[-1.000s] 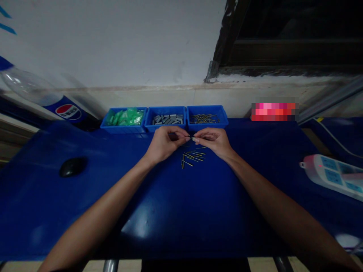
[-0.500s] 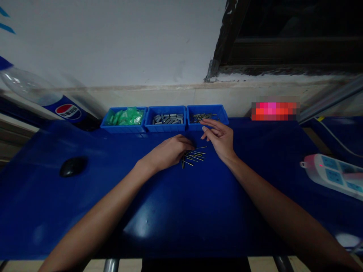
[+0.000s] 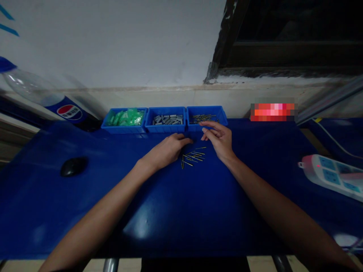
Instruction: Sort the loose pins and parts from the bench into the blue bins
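A small heap of thin gold pins (image 3: 193,156) lies on the blue table (image 3: 181,211). My left hand (image 3: 167,149) rests knuckles-up just left of the heap, fingers curled down with the tips at the pins; what they pinch, if anything, is hidden. My right hand (image 3: 217,136) hovers to the right and behind the heap, fingers stretched out and apart, near the front wall of the right blue bin (image 3: 207,115), which holds more gold pins.
Three blue bins stand in a row at the back: green parts (image 3: 124,118), grey blocks (image 3: 167,119), pins. A black mouse (image 3: 73,166) lies left, a cola bottle (image 3: 42,98) far left, a white power strip (image 3: 331,174) right.
A second ago both hands pinched a pin together above the heap. They parted: the left dropped to the heap, the right opened and moved back toward the pin bin.
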`<state>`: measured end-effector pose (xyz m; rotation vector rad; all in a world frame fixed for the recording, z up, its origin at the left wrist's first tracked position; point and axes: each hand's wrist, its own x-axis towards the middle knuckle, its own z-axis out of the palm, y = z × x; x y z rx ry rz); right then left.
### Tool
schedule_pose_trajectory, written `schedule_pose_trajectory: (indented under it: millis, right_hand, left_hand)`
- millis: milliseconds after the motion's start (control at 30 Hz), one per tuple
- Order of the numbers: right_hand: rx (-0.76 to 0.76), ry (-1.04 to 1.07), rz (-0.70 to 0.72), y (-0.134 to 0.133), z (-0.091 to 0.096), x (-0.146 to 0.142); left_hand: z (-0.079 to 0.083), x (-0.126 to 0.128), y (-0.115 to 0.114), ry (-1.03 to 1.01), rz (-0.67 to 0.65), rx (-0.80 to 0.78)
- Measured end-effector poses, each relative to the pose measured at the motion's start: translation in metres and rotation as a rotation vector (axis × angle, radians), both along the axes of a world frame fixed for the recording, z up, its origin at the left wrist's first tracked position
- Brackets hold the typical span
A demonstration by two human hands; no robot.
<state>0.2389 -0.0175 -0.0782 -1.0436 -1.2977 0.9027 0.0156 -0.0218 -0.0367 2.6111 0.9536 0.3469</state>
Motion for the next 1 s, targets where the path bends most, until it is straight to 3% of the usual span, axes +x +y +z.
schedule_pose_trajectory:
  millis: [167,333,567,733,867,1000]
  right_hand:
    - [-0.001,0.012,-0.007,0.000,0.001,-0.001]
    - [-0.008,0.048,0.020,-0.001,0.003,-0.001]
    - [-0.031,0.001,0.277,-0.003,0.002,-0.002]
    - [-0.056,0.007,0.327,-0.001,-0.001,-0.003]
    - [-0.068,0.037,0.309,0.001,-0.001,-0.002]
    - [-0.064,0.041,0.258,0.002,-0.001,-0.002]
  left_hand:
    - [0.003,-0.001,0.000,-0.100,0.048,0.012]
    - [0.014,0.002,-0.002,-0.401,0.137,-0.096]
    - [0.016,0.009,-0.004,-0.694,0.319,-0.302]
    - [0.005,0.007,0.001,-0.687,0.418,-0.298]
    - [0.000,0.005,0.004,-0.537,0.413,-0.269]
    - [0.000,0.002,0.004,-0.405,0.406,-0.118]
